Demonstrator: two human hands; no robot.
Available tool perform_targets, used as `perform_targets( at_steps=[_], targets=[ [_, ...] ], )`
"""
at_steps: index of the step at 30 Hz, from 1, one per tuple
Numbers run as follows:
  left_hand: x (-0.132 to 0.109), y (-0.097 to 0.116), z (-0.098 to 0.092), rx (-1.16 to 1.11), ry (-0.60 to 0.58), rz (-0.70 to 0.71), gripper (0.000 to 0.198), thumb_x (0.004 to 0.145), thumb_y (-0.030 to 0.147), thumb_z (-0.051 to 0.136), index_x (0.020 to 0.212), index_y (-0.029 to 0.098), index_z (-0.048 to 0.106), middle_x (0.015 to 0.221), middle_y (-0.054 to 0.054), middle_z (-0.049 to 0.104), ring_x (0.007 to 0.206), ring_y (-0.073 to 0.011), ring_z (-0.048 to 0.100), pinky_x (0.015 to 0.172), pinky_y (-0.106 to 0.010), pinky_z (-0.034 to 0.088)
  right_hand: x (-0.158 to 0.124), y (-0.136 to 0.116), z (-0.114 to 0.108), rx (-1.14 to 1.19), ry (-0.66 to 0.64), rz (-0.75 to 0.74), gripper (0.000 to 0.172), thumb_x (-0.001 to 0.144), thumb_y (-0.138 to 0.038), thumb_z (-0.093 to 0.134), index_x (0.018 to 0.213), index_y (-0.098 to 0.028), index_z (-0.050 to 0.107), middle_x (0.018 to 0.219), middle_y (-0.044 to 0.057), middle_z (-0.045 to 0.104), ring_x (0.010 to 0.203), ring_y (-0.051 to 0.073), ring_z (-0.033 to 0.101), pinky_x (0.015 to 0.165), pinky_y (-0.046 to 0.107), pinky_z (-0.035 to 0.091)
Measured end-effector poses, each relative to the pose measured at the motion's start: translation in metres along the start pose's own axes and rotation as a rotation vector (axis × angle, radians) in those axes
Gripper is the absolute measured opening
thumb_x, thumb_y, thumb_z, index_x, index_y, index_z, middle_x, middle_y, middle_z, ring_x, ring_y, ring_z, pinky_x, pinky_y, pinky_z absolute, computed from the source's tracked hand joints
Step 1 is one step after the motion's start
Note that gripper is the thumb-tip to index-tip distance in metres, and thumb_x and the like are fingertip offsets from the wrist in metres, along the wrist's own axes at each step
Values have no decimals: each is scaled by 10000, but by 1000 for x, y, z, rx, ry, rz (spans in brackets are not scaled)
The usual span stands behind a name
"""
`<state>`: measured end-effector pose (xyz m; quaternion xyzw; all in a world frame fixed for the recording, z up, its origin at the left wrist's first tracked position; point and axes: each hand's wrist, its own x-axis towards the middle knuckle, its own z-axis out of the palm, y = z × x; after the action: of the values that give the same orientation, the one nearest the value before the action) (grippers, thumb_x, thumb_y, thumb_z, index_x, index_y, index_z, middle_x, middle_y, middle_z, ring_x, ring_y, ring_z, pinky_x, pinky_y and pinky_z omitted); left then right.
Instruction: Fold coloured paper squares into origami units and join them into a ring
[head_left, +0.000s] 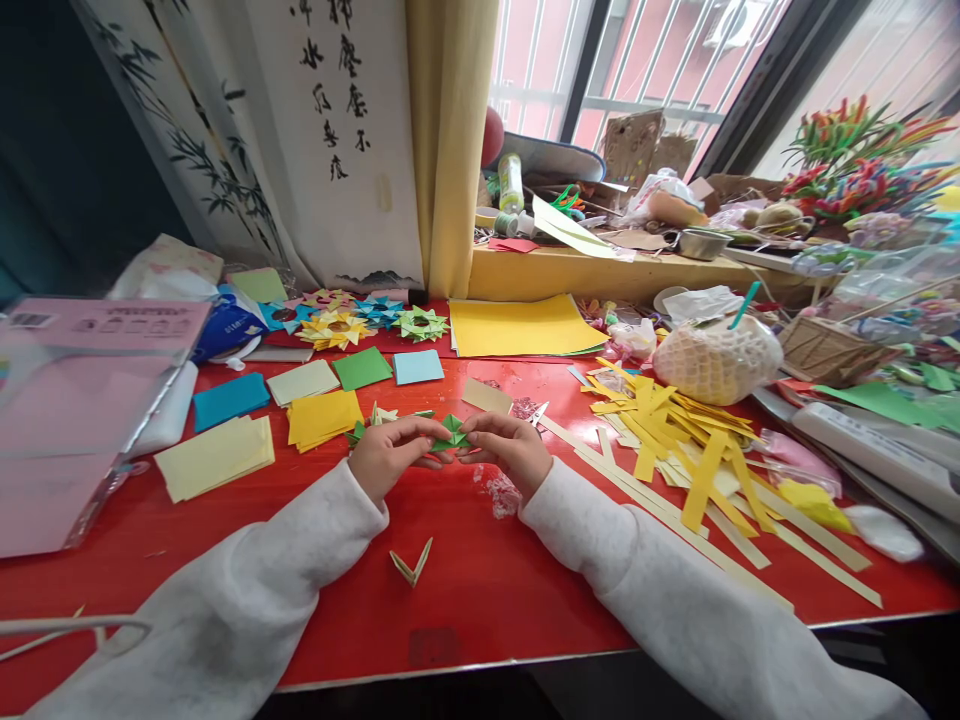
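Observation:
My left hand (391,452) and my right hand (506,448) meet over the middle of the red table. Pinched between the fingertips of both is a small folded green paper piece (452,432). Behind my left hand, other folded paper pieces (384,415) in cream and green partly show. A folded cream paper piece (412,565) stands in a V shape on the table, nearer to me. Scissors (538,413) lie just past my right hand, partly hidden by it. A tan paper rectangle (486,396) rests beyond my hands.
Stacks of yellow (324,418), cream (217,458) and blue paper (231,400) sit at the left. Finished paper rings (335,328) lie behind them. Yellow paper strips (660,420) spread over the right side, near a netted round object (718,355). A pink packet (82,400) stands far left.

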<state>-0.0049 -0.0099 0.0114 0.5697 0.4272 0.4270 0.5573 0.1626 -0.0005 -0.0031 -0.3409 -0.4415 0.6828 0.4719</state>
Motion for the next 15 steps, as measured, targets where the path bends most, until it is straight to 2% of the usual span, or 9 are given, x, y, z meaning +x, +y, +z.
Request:
perform_targets(
  at_steps=[7, 11, 13, 15],
  targets=[
    [-3, -2, 2, 141, -33, 129, 175, 694, 222, 521, 778, 118, 633, 959, -66, 533, 729, -151, 599, 637, -264, 540, 1, 4, -1, -53, -13, -61, 157, 601, -243, 655, 672, -125, 580, 547, -17, 592, 506, 94, 580, 538, 235, 495],
    [-3, 0, 4, 93, -19, 72, 248, 704, 274, 533, 897, 122, 567, 894, -61, 563, 727, -150, 595, 640, -279, 536, 2, 6, -2, -98, 0, -77, 170, 594, -251, 660, 663, -128, 565, 526, -18, 587, 476, 97, 570, 493, 232, 476],
    [-1, 2, 4, 44, 29, 12, 306, 702, 315, 542, 942, 128, 510, 812, -42, 584, 642, -139, 604, 590, -284, 537, 2, 6, -2, -109, -12, -87, 166, 601, -250, 653, 665, -127, 561, 515, -17, 584, 461, 96, 562, 486, 235, 472],
    [1, 2, 4, 33, 16, -70, 307, 700, 354, 542, 903, 126, 503, 713, -19, 588, 531, -129, 597, 511, -274, 526, 2, 5, -1, -115, -29, -101, 158, 605, -240, 650, 668, -128, 559, 522, -17, 581, 468, 97, 561, 490, 239, 473]
  ],
)
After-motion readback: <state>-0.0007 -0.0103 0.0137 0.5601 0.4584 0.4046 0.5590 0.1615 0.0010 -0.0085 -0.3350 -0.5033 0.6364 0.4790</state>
